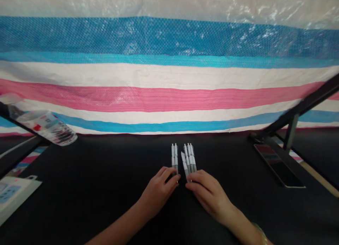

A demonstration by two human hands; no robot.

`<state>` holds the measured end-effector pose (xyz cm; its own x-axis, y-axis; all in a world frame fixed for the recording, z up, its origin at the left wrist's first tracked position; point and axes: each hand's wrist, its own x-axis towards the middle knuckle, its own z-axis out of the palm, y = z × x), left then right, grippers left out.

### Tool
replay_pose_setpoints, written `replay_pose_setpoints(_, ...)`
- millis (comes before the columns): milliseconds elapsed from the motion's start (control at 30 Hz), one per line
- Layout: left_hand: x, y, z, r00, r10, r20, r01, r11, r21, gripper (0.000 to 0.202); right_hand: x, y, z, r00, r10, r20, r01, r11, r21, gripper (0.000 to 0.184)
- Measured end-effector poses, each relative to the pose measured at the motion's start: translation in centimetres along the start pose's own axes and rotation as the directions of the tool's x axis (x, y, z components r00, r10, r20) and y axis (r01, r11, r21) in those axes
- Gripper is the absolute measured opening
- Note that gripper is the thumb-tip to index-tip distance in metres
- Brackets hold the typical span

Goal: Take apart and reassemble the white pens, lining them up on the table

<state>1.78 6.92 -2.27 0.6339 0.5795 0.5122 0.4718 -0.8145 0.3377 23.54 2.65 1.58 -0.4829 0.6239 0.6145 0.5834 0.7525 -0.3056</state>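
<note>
Several grey and white pens lie side by side on a black table [106, 188], tips pointing away from me. My left hand [159, 190] rests on the near ends of a pair of pens [174, 156], its fingers curled over them. My right hand [208, 192] lies on the near ends of the right group of pens [189, 156], fingers together and pressing on them. A narrow gap separates the two groups.
A clear plastic water bottle [43, 126] lies tilted at the left. A phone [278, 165] lies flat at the right beside a black metal stand [299, 112]. A white box [13, 195] sits at the left edge. A striped tarp [169, 79] hangs behind the table.
</note>
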Motion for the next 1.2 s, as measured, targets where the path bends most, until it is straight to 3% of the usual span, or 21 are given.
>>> replay_pose_setpoints(67, 0.0, 0.0, 0.0, 1.0, 0.004, 0.003, -0.004, 1.0, -0.014, 0.022, -0.3, 0.1, -0.4, 0.975, 0.131, -0.178, -0.121, 0.99, 0.066, 0.014)
replay_pose_setpoints(133, -0.1, 0.0, -0.1, 1.0, -0.003, 0.011, 0.003, 0.999, -0.038, 0.022, -0.7, 0.3, -0.3, 0.902, 0.283, -0.327, -0.25, 0.958, 0.14, 0.01)
replay_pose_setpoints(200, -0.1, 0.0, -0.2, 1.0, -0.021, 0.01, 0.022, 0.997, -0.078, 0.023, -1.0, 0.4, -0.1, 0.784, 0.445, -0.434, -0.378, 0.895, 0.236, 0.011)
replay_pose_setpoints(267, -0.2, 0.1, -0.4, 0.998, -0.065, -0.023, 0.06, 0.986, -0.157, 0.024, -1.3, 0.4, 0.2, 0.629, 0.612, -0.479, -0.475, 0.79, 0.386, 0.014)
replay_pose_setpoints(333, -0.2, 0.2, -0.6, 0.98, -0.185, -0.071, 0.155, 0.94, -0.305, 0.027, -1.4, 0.3, 0.3, 0.494, 0.755, -0.431, -0.505, 0.652, 0.566, 0.018)
replay_pose_setpoints(367, -0.2, 0.2, -0.7, 0.956, -0.283, -0.076, 0.229, 0.884, -0.408, 0.029, -1.5, 0.1, 0.3, 0.458, 0.808, -0.372, -0.492, 0.578, 0.651, 0.019)
replay_pose_setpoints(400, -0.1, 0.2, -0.8, 0.918, -0.392, -0.056, 0.308, 0.795, -0.522, 0.034, -1.5, 0.0, 0.3, 0.445, 0.844, -0.299, -0.473, 0.505, 0.722, 0.021)
replay_pose_setpoints(467, 0.0, 0.0, -1.1, 0.818, -0.573, 0.047, 0.421, 0.542, -0.727, 0.047, -1.4, -0.6, 0.5, 0.476, 0.869, -0.134, -0.45, 0.372, 0.812, 0.024)
replay_pose_setpoints(533, 0.2, -0.4, -1.4, 0.749, -0.639, 0.175, 0.458, 0.309, -0.833, 0.049, -1.3, -1.2, 0.8, 0.527, 0.849, 0.036, -0.47, 0.256, 0.845, 0.028)
replay_pose_setpoints(567, 0.3, -0.6, -1.5, 0.733, -0.645, 0.216, 0.46, 0.236, -0.856, 0.044, -1.2, -1.4, 1.0, 0.547, 0.829, 0.119, -0.494, 0.205, 0.845, 0.03)
replay_pose_setpoints(667, 0.5, -1.3, -1.8, 0.697, -0.668, 0.26, 0.447, 0.121, -0.886, 0.032, -1.0, -2.0, 1.7, 0.577, 0.744, 0.337, -0.575, 0.077, 0.814, 0.032)
replay_pose_setpoints(800, 0.5, -1.8, -1.7, 0.655, -0.696, 0.294, 0.394, -0.018, -0.919, 0.036, -1.3, -2.1, 2.8, 0.539, 0.59, 0.601, -0.705, -0.074, 0.705, 0.05)
replay_pose_setpoints(867, 0.5, -1.9, -1.7, 0.663, -0.682, 0.308, 0.39, -0.037, -0.92, 0.037, -1.6, -2.2, 3.1, 0.525, 0.538, 0.659, -0.767, -0.037, 0.641, 0.056)
replay_pose_setpoints(967, 0.3, -1.9, -1.5, 0.698, -0.636, 0.33, 0.43, 0.003, -0.903, 0.037, -1.9, -2.6, 3.1, 0.562, 0.581, 0.588, -0.801, 0.208, 0.561, 0.052)
replay_pose_setpoints(1100, 0.1, -1.9, -1.5, 0.711, -0.617, 0.337, 0.474, 0.066, -0.878, 0.037, -2.1, -3.0, 2.9, 0.748, 0.568, 0.343, -0.664, 0.633, 0.399, 0.036)
replay_pose_setpoints(1200, 0.1, -1.8, -1.5, 0.714, -0.624, 0.317, 0.476, 0.101, -0.874, 0.035, -2.3, -3.0, 3.0, 0.85, 0.479, 0.219, -0.525, 0.799, 0.293, 0.03)
